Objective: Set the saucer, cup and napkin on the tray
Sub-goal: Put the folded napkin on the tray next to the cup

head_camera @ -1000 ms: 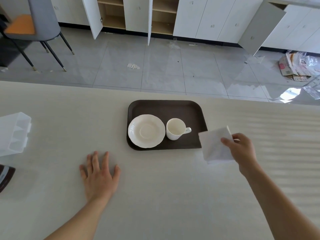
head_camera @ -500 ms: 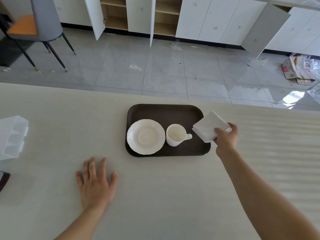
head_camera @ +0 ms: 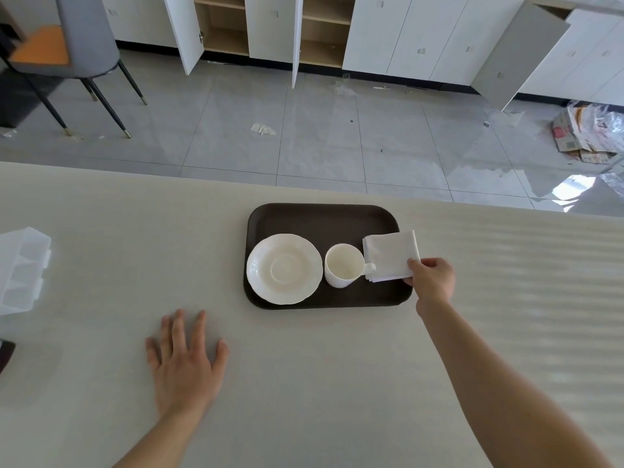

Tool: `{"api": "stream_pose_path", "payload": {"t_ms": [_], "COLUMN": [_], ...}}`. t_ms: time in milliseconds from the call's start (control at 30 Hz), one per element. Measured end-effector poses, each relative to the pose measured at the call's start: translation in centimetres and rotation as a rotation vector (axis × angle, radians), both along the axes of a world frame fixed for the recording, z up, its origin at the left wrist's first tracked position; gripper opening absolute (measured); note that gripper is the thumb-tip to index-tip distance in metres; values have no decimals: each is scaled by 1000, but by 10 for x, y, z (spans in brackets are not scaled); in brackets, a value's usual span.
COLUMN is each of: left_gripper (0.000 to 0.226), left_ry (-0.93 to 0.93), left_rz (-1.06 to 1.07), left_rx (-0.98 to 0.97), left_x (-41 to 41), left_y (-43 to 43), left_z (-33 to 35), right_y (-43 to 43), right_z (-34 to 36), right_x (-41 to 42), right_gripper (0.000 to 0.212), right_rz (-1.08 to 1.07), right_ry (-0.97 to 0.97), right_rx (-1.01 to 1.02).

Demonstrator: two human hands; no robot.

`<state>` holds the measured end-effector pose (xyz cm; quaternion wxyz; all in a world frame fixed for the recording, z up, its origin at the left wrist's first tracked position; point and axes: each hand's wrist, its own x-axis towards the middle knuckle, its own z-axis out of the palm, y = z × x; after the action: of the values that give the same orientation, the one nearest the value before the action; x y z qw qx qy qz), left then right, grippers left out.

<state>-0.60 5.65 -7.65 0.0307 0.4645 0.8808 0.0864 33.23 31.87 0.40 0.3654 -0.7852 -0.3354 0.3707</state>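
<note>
At the bench's (head_camera: 101, 211) left edge a clear plastic box (head_camera: 20, 270) is cut off by the frame, and below it a dark object (head_camera: 5, 354) shows too little to identify. The left hand (head_camera: 184, 361) lies flat on the bench near its front, fingers (head_camera: 177, 327) spread. Near the far edge sits the brown tray (head_camera: 320, 219), carrying the white saucer (head_camera: 284, 269) at its left and the cup (head_camera: 343, 265) beside it, handle pointing right. The folded napkin (head_camera: 391, 256) overlaps the tray's right edge, its near corner pinched by the right hand (head_camera: 432, 282); the underside fingers are hidden.
</note>
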Motion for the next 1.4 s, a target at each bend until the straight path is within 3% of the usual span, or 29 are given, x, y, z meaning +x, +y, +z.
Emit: {"api": "stream_pose_path", "payload": {"t_ms": [367, 867, 1067, 1400], "left_gripper": [69, 70, 71, 53], "left_ry": [-8, -11, -16, -120], "left_rz": [2, 6, 8, 117], "left_rx": [-18, -15, -40, -52], "left_x": [1, 1, 3, 3], "left_y": [-1, -1, 1, 42], "left_z": [3, 3, 6, 29], "right_y": [-13, -21, -28, -36], "right_z": [-2, 2, 18, 51], "right_x": [4, 8, 14, -10], "right_gripper": [8, 30, 13, 14], "right_rz": [165, 253, 252, 588], "right_ry": [-238, -348, -376, -515], "right_rx": [-67, -105, -1, 64]}}
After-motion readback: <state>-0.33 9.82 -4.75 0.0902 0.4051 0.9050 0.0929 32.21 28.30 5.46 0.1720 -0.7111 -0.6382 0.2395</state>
